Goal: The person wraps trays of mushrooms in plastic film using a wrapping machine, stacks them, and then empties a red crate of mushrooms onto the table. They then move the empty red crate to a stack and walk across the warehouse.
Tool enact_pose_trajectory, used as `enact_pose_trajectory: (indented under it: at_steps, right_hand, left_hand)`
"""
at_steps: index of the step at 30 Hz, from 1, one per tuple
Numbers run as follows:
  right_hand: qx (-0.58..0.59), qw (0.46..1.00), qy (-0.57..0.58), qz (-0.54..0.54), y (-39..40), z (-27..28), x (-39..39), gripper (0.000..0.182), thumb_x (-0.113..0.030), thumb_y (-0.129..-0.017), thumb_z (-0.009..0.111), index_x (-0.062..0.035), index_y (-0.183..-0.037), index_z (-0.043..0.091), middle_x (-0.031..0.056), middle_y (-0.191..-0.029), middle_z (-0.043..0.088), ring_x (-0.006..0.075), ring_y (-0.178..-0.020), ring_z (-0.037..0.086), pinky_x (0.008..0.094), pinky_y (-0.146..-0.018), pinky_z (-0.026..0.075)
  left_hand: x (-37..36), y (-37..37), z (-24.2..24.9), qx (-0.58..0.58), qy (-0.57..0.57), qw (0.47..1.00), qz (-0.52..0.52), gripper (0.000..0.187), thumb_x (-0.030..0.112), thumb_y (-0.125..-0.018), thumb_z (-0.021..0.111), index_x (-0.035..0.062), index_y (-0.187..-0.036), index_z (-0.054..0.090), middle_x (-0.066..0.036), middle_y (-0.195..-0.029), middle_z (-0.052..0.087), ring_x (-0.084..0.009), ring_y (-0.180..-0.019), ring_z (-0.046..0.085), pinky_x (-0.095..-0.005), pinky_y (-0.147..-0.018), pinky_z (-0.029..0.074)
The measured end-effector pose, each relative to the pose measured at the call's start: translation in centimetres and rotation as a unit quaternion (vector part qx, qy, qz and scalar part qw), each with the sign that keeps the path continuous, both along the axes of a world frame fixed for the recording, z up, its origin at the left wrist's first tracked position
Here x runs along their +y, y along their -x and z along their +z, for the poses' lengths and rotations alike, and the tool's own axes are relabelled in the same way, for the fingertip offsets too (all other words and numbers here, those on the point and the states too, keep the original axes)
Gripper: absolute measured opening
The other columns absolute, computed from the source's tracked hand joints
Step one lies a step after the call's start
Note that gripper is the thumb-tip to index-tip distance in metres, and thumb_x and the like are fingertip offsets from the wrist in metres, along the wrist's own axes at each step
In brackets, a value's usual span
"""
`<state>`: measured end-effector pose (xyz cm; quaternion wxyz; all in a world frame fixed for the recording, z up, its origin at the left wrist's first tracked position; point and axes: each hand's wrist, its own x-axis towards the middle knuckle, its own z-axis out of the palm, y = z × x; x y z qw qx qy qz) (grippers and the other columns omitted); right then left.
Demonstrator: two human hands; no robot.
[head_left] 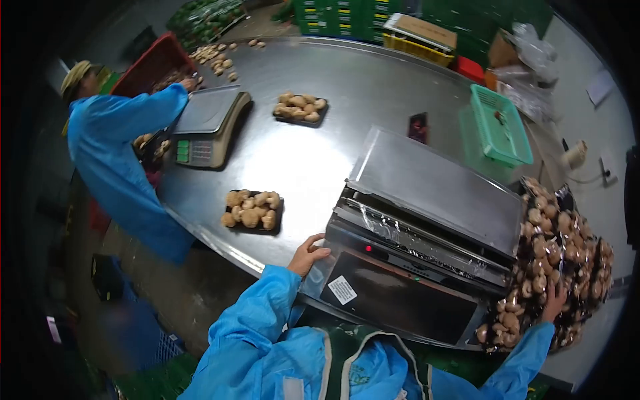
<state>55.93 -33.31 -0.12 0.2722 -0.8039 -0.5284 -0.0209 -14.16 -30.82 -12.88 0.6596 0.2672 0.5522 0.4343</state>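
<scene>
My left hand (307,256) rests at the left front corner of the film-wrapping machine (400,293), fingers apart and holding nothing. A tray of mushrooms (252,212) sits on the table just beyond that hand, and a second mushroom tray (301,108) lies farther back. On the right, my right hand (553,304) lies against a stack of wrapped mushroom packs (543,257), its fingers stretched over them. I see no pack lifted in it. Clear film (393,230) lies along the machine's slot, below its metal plate (437,193).
At the left, a co-worker in a blue smock (120,153) reaches past a weighing scale (207,130) to a red crate (150,67). Loose mushrooms (217,59) lie on the steel table (347,73). A green basket (500,127) stands at the back right.
</scene>
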Motion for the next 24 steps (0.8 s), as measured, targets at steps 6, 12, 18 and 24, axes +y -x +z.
enact_pose_trajectory:
  at_steps: [6,12,18,24]
  right_hand:
    - [0.356,0.933,-0.016,0.049,-2.0,-8.2,2.5,0.048,-0.025,-0.087,0.057,0.0042,-0.124,0.046,0.0121,-0.116,0.054,0.0196,-0.102,0.05,0.0312,-0.09,0.039]
    - [-0.081,0.972,0.209,-0.072,4.7,-10.7,6.0,0.066,-0.032,-0.083,0.062,0.0037,-0.131,0.035,0.0225,-0.137,0.033,0.0329,-0.128,0.031,0.0371,-0.106,0.022]
    - [0.323,0.939,-0.106,0.048,27.9,3.0,9.4,0.046,-0.018,-0.085,0.055,0.0051,-0.123,0.045,0.0203,-0.115,0.052,0.0279,-0.105,0.051,0.035,-0.094,0.039]
    - [0.643,0.577,0.34,0.372,64.6,1.0,10.4,0.066,-0.013,-0.082,0.056,0.0024,-0.137,0.023,0.0215,-0.132,0.037,0.0297,-0.118,0.045,0.0352,-0.092,0.043]
  left_hand:
    - [-0.5,6.2,0.3,-0.009,0.02,1.0,0.015,0.057,0.014,-0.078,0.066,0.0045,-0.128,0.041,-0.016,-0.103,0.06,-0.02,-0.096,0.057,-0.0313,-0.087,0.043]
    - [0.3,9.8,0.2,0.113,-0.004,0.986,-0.121,0.061,0.029,-0.083,0.062,0.0041,-0.133,0.037,-0.018,-0.124,0.05,-0.0225,-0.111,0.05,-0.0321,-0.095,0.037]
    - [0.1,22.8,2.7,0.341,-0.116,0.902,0.238,0.037,0.023,-0.082,0.06,-0.0006,-0.11,0.056,-0.012,-0.104,0.06,-0.0211,-0.098,0.057,-0.0315,-0.086,0.044]
    - [3.4,30.5,-5.4,0.348,-0.018,0.912,0.215,0.052,0.032,-0.086,0.053,-0.004,-0.122,0.048,-0.021,-0.12,0.053,-0.0302,-0.113,0.05,-0.0338,-0.096,0.037]
